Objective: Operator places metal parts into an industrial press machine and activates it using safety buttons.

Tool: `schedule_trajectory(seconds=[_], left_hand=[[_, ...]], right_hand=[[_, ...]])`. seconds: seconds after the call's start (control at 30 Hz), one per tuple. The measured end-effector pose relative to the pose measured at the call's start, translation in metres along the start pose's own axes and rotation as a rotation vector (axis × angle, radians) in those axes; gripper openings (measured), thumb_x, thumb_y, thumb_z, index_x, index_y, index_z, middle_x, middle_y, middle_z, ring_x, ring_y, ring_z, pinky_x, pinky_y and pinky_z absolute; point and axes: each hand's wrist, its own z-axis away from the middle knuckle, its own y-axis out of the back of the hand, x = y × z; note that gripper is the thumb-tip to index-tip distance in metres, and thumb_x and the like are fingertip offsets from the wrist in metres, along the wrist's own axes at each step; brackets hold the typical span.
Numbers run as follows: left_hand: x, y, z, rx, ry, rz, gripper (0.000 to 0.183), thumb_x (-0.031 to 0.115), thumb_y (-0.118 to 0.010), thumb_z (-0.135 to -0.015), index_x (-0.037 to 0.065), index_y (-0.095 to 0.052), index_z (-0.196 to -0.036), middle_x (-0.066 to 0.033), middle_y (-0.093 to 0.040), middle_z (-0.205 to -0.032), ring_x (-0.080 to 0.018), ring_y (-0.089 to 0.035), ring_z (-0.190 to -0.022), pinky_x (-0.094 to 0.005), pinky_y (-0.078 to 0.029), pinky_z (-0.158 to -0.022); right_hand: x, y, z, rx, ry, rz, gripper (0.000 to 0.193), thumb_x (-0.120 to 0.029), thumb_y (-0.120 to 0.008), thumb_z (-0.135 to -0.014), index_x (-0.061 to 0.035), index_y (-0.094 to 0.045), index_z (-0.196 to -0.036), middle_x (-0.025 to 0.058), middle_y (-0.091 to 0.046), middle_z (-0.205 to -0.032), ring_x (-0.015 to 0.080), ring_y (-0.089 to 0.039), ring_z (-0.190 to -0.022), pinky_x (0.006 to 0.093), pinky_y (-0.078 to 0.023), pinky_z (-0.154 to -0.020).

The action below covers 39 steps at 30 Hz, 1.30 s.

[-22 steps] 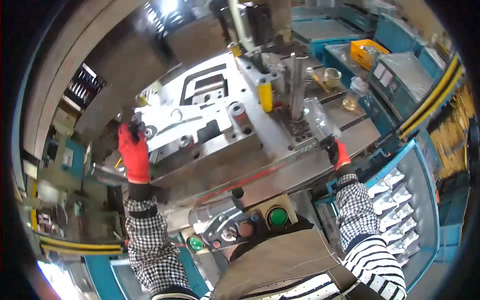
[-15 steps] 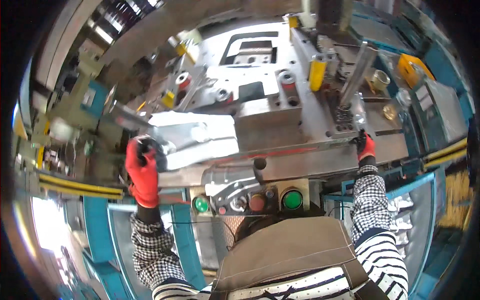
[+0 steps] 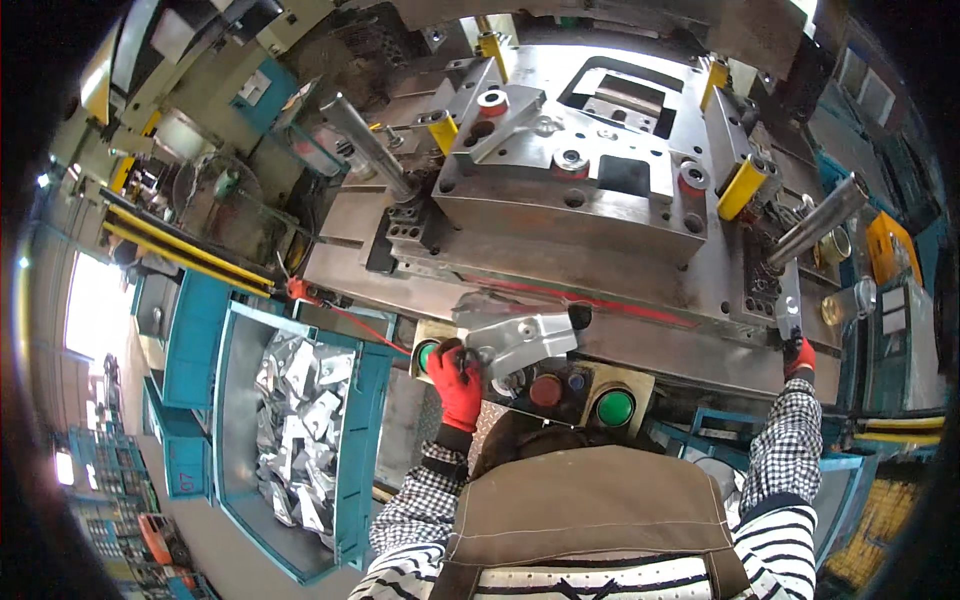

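Observation:
My left hand (image 3: 458, 388), in a red glove with dark fingers, is closed on the left end of a bent, silvery stamped metal part (image 3: 530, 338). The part is just above the control panel (image 3: 578, 400). Behind its upper left edge shows another grey metal piece (image 3: 490, 304), mostly covered. Far to the right, my right hand (image 3: 801, 357), gloved alike, is at the front edge of the press bed. A small shiny metal piece with holes (image 3: 789, 305) rises from its fingers, which look closed around its lower end.
The press die (image 3: 570, 225) stands ahead, flanked by steel guide posts (image 3: 368, 145) and yellow blocks (image 3: 742, 188). Green buttons (image 3: 614, 407) and a red button (image 3: 545, 390) sit on the panel. At left, a blue-framed bin (image 3: 360, 460) holds many metal parts.
My left hand has brought its metal part down and inward to the control panel. My right hand stays at the bed edge with the small piece. The view has turned left, showing the bin.

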Motion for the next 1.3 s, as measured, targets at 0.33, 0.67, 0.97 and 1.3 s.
schedule_trajectory(seconds=[0.33, 0.67, 0.97, 1.3], left_hand=[[-0.042, -0.024, 0.019, -0.068, 0.05, 0.037, 0.052, 0.007, -0.078, -0.073, 0.003, -0.057, -0.12, -0.0258, -0.051, -0.125, -0.0473, -0.049, -0.118, -0.0554, -0.041, -0.102], [-0.074, -0.027, 0.025, -0.053, 0.144, 0.204, 0.071, 0.0, -0.077, -0.076, 0.0, -0.051, -0.142, -0.0246, -0.05, -0.144, -0.0402, -0.049, -0.135, -0.0483, -0.039, -0.114], [-0.079, -0.035, 0.017, -0.205, -0.018, -0.015, 0.067, 0.008, -0.068, -0.088, -0.001, -0.045, -0.15, -0.029, -0.054, -0.139, -0.0471, -0.05, -0.13, -0.0534, -0.038, -0.112], [-0.139, -0.058, 0.015, -0.379, -0.069, 0.123, 0.073, 0.001, -0.061, -0.09, -0.003, -0.034, -0.159, -0.0266, -0.043, -0.157, -0.0445, -0.038, -0.147, -0.0478, -0.027, -0.124]], right_hand=[[0.049, 0.009, 0.001, 0.167, -0.296, -0.979, 0.027, -0.029, -0.071, -0.095, -0.004, -0.075, -0.105, 0.0101, -0.073, -0.088, 0.0175, -0.062, -0.073, 0.0408, -0.05, -0.07], [-0.023, 0.016, 0.035, -0.032, -0.508, -1.317, 0.027, -0.033, -0.074, -0.095, -0.0074, -0.071, -0.099, 0.0052, -0.069, -0.082, 0.017, -0.064, -0.063, 0.0318, -0.049, -0.058], [0.009, 0.083, 0.003, -0.181, -0.463, -0.664, 0.033, -0.037, -0.07, -0.092, -0.0045, -0.075, -0.094, 0.0204, -0.076, -0.091, 0.0274, -0.071, -0.07, 0.0446, -0.054, -0.057], [-0.014, 0.119, -0.003, 0.459, -0.305, -0.567, 0.035, -0.026, -0.071, -0.09, 0.0065, -0.072, -0.102, 0.029, -0.073, -0.097, 0.042, -0.071, -0.088, 0.0481, -0.054, -0.074]])
